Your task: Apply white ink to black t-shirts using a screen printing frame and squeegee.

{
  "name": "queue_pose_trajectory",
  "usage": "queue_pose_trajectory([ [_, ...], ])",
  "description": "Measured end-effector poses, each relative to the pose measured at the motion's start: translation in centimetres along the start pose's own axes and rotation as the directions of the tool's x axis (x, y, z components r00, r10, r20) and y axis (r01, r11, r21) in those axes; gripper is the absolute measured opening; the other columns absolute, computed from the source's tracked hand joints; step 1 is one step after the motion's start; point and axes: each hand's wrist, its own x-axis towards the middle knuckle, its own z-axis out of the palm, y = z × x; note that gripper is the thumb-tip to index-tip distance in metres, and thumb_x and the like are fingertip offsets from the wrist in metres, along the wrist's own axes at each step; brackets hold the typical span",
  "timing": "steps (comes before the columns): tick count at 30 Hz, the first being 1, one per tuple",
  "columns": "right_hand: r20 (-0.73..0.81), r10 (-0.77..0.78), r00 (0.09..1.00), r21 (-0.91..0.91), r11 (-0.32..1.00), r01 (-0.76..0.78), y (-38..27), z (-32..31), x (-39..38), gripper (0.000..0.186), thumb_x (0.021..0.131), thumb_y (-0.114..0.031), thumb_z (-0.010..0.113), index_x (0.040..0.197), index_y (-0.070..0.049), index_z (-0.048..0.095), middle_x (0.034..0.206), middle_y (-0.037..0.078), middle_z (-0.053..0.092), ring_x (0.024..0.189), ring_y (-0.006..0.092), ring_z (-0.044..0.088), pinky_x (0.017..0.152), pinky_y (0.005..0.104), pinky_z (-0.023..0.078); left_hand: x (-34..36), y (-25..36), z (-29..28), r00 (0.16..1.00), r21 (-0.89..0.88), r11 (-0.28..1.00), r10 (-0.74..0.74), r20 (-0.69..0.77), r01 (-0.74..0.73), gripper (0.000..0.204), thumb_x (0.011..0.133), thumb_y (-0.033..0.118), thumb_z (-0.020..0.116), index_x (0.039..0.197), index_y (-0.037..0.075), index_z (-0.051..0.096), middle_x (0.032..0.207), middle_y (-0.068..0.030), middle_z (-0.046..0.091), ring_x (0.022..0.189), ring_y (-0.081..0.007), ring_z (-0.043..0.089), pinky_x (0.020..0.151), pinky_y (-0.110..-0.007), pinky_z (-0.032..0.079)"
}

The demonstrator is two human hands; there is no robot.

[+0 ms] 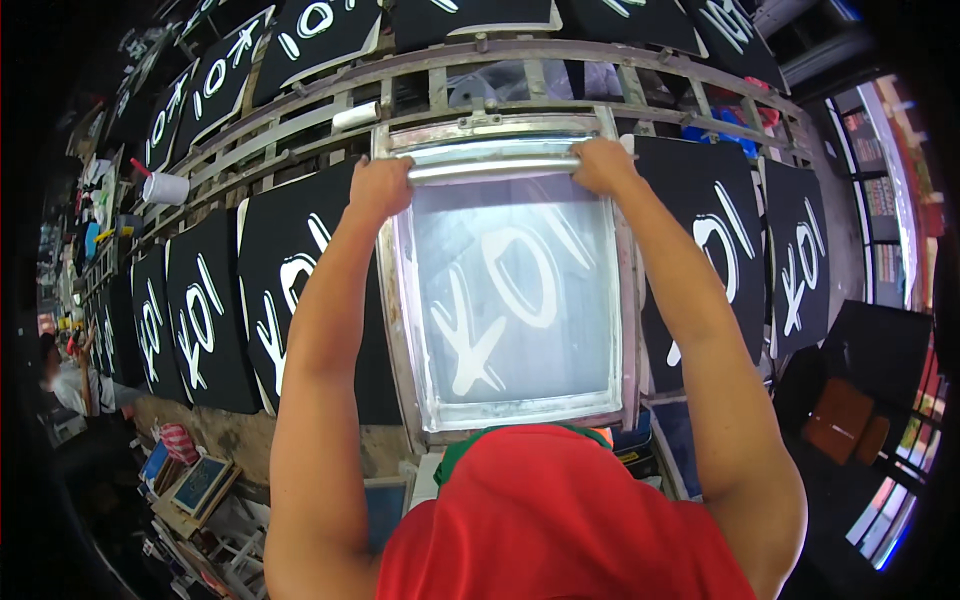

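In the middle lies a screen-printing frame (517, 360) with a pale mesh carrying large white lettering, resting within a wooden surround. Both of my hands are closed on a long metal squeegee (490, 167) across the frame's far end: my left hand (383, 185) at its left end, my right hand (604, 167) at its right. My arms stretch forward on either side of the frame, above black printed panels (190, 265) with white lettering. What lies under the squeegee's blade is hidden.
More printed panels (801, 205) line both sides and a far row beyond wooden rails (410, 65). A white bucket (166, 189) and white roll (355, 116) sit on the rails. A co-worker (75, 375) stands at far left; small screens (200, 485) lie lower left, a brown chair (840, 420) at right.
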Motion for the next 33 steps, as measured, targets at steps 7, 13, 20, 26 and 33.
queue_pose_trajectory([
  [7,-0.006,-0.012,1.000,0.111,0.994,0.012,-4.3,4.3,-16.7,0.032,0.076,-0.017,0.067,0.106,-0.014,0.076,0.098,0.014,0.075,0.094,0.0359,0.070,0.093,0.0442,0.048,-15.9,3.9,3.0,0.975,-0.159,0.979,0.098,-0.200,-0.131,0.031,0.070,0.013,0.073,0.100,0.013,0.073,0.090,-0.0112,0.072,0.096,-0.0316,0.068,0.107,-0.053,0.041],
  [13,-0.047,-0.023,0.999,0.069,0.997,0.026,-9.3,11.4,-38.1,0.037,0.070,-0.012,0.072,0.107,-0.015,0.066,0.112,0.005,0.067,0.109,0.0267,0.060,0.096,0.0467,0.041,-35.8,11.2,7.3,0.995,-0.206,0.976,0.056,-0.085,-0.072,0.039,0.066,0.010,0.073,0.104,0.014,0.064,0.103,-0.0051,0.066,0.105,-0.0252,0.063,0.105,-0.052,0.039],
  [20,0.007,-0.045,0.999,0.198,0.979,0.042,-6.7,7.6,-30.7,0.038,0.069,-0.017,0.079,0.104,-0.013,0.066,0.099,0.010,0.068,0.097,0.0318,0.065,0.094,0.0470,0.044,-28.8,8.6,3.7,0.992,-0.238,0.966,0.082,-0.099,-0.104,0.033,0.071,0.013,0.074,0.104,0.014,0.066,0.097,-0.0063,0.069,0.104,-0.0258,0.066,0.108,-0.054,0.037],
  [26,-0.127,-0.027,0.991,0.084,0.996,0.038,-0.3,1.5,-6.5,0.043,0.078,-0.020,0.070,0.120,-0.012,0.070,0.117,0.012,0.069,0.108,0.0324,0.068,0.099,0.0444,0.047,-5.2,2.3,0.6,0.992,-0.090,0.996,-0.013,-0.129,0.001,0.035,0.078,0.012,0.064,0.112,0.019,0.073,0.097,-0.0099,0.075,0.096,-0.0297,0.072,0.116,-0.057,0.034],
  [33,-0.097,0.067,0.993,0.045,0.997,-0.063,-1.0,0.4,-0.1,0.040,0.074,-0.013,0.063,0.113,-0.013,0.075,0.118,0.010,0.069,0.113,0.0318,0.064,0.105,0.0517,0.040,0.7,0.0,2.5,0.973,-0.070,0.995,-0.090,-0.214,0.076,0.041,0.077,0.012,0.061,0.114,0.018,0.076,0.104,-0.0120,0.075,0.108,-0.0367,0.067,0.119,-0.056,0.030],
])
